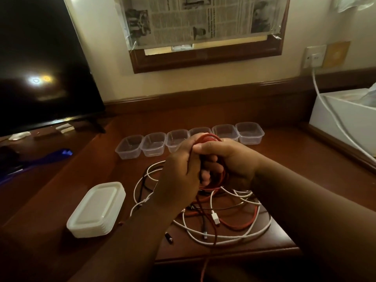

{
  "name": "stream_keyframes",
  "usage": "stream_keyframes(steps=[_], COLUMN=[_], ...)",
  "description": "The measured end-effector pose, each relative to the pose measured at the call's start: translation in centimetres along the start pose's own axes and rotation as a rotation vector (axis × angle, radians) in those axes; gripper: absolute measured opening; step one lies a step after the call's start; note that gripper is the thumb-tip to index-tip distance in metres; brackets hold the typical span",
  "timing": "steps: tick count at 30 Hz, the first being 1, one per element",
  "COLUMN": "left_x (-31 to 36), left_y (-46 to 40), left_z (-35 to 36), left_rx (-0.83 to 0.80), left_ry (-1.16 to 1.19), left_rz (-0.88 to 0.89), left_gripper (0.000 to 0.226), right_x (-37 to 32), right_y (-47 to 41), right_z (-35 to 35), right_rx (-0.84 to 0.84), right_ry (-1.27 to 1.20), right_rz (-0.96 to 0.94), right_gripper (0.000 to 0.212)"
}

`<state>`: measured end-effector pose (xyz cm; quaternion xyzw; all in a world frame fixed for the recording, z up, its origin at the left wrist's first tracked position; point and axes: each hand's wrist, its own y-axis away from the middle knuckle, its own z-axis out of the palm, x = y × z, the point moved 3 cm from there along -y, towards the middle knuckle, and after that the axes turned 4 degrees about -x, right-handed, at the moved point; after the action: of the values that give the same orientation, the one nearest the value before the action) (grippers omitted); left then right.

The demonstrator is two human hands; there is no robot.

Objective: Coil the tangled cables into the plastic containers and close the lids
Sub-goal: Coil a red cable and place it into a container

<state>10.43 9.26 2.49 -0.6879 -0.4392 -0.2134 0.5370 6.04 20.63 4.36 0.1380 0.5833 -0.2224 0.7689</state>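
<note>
Both hands clamped on red cable coil

Left hand (pixel 179 180) and right hand (pixel 227 159) grip the red cable (pixel 209 137) together, above tangled cables (pixel 223 224), before six open containers (pixel 152 144).

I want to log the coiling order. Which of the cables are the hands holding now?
The red cable: both the left hand and right hand grip its loops, while the white cables lie loose on the table.

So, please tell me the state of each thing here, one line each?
Left hand: gripping the red cable.
Right hand: gripping the red cable.
Red cable: partly coiled, remainder on the desk.
White cables: tangled, loose.
Containers: six, open, empty.
Lids: stacked, unused.
Television: off.
</note>
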Motion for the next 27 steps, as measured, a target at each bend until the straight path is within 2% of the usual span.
stream_keyframes(steps=[3, 6, 12, 14, 17, 19, 22, 27], left_x=[-0.5, -1.0, -2.2, -2.9, -4.4, -5.6, -7.3, -9.7], left_y=[-0.6, -0.9, -2.7, -3.7, -4.8, -5.5, -6.2, -6.8], left_z=[0.4, 1.0, 1.4, 1.0, 0.2, 0.1, 0.7, 1.7], left_rx=[0.01, 0.034, 0.027, 0.009, -0.033, -0.018, 0.001, 0.047], left_ry=[-0.116, -0.247, -0.226, -0.19, 0.0, 0.077, 0.19, 0.339], left_rz=[0.096, 0.189, 0.233, 0.171, 0.0, -0.056, -0.115, -0.244], left_gripper=[0.036, 0.044, 0.044, 0.042, 0.033, 0.034, 0.032, 0.026], right_x=[-0.3, -0.7, -0.1, 0.3, 1.2, 1.9, 2.9, 3.5], right_y=[0.0, 0.1, -0.7, -1.0, -1.3, -1.8, -3.0, -4.7], right_z=[-0.9, -1.7, -3.1, -3.5, -5.4, -6.7, -8.5, -10.8], right_rx=[0.118, 0.226, 0.349, 0.273, 0.013, -0.115, -0.122, -0.042], right_ry=[0.15, 0.359, 0.412, 0.271, -0.268, -0.476, -0.472, -0.265], right_rz=[0.001, -0.001, -0.173, -0.143, -0.073, -0.077, -0.086, -0.053], right_gripper=[0.04, 0.032, 0.041, 0.041, 0.055, 0.055, 0.046, 0.031])
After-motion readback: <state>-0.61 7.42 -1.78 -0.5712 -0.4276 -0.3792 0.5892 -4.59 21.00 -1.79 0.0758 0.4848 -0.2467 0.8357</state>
